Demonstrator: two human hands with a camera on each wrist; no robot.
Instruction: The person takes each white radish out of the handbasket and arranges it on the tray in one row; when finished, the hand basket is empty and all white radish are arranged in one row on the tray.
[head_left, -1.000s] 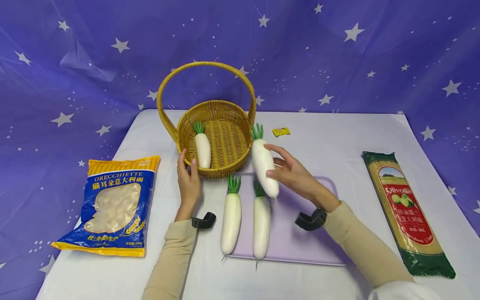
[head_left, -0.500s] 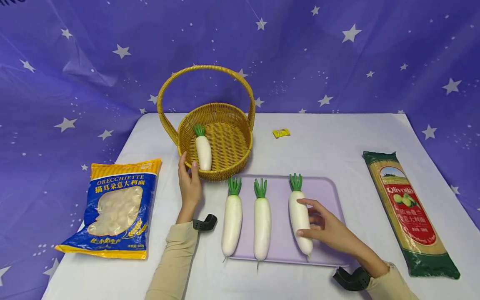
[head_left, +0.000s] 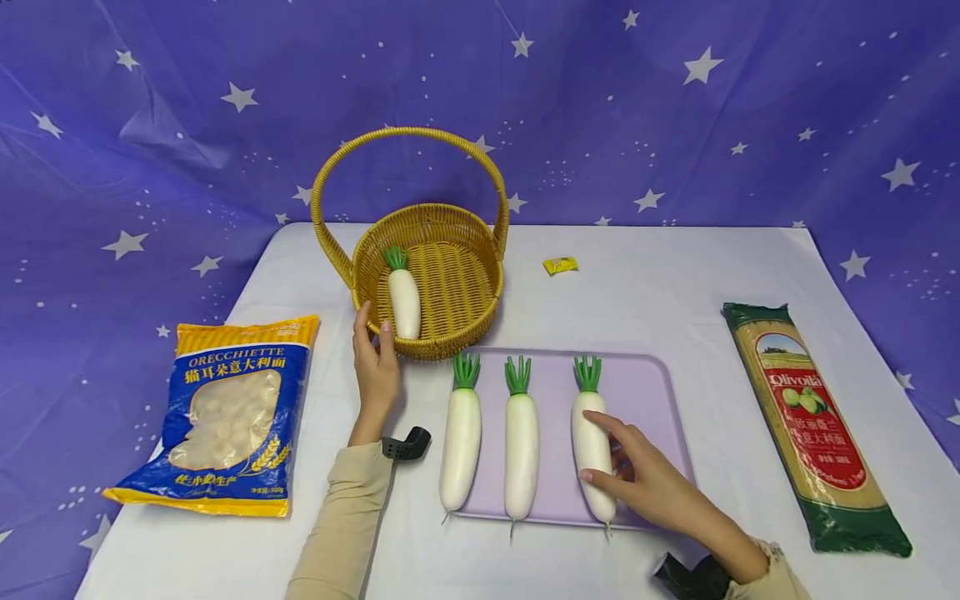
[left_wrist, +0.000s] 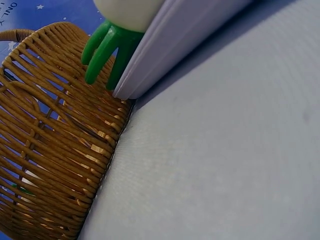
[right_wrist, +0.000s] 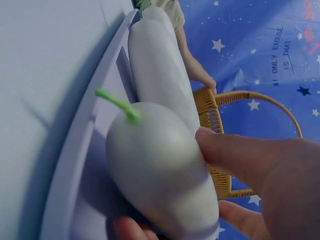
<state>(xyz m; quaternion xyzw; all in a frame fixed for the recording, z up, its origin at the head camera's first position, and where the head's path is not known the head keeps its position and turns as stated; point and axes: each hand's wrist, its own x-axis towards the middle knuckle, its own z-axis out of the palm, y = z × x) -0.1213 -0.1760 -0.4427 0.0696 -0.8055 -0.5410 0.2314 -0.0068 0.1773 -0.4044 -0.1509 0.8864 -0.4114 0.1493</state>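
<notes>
My right hand point(head_left: 645, 475) holds a white radish point(head_left: 592, 446) with green leaf stubs at the right side of the purple tray point(head_left: 645, 383). In the right wrist view, the thumb lies along one side of this radish point(right_wrist: 155, 155) and fingertips show on its other side. Two more white radishes, a middle one point(head_left: 522, 458) and a left one point(head_left: 461, 450), lie on the tray. My left hand point(head_left: 377, 371) rests with extended fingers against the near left side of the wicker basket point(head_left: 465, 337). Another radish point(head_left: 406, 304) lies inside the basket. The left wrist view shows no hand.
An orecchiette bag point(head_left: 232, 417) lies at the left, and a long spaghetti packet point(head_left: 813, 425) at the right. Behind the tray is a small yellow wrapped piece point(head_left: 561, 265). The basket's tall handle point(head_left: 411, 131) arches upward. A starry purple cloth point(head_left: 637, 108) hangs behind the table.
My right hand has brought its radish from beside the basket down and right onto the tray, then slightly nearer and left. The left hand has stayed at the basket.
</notes>
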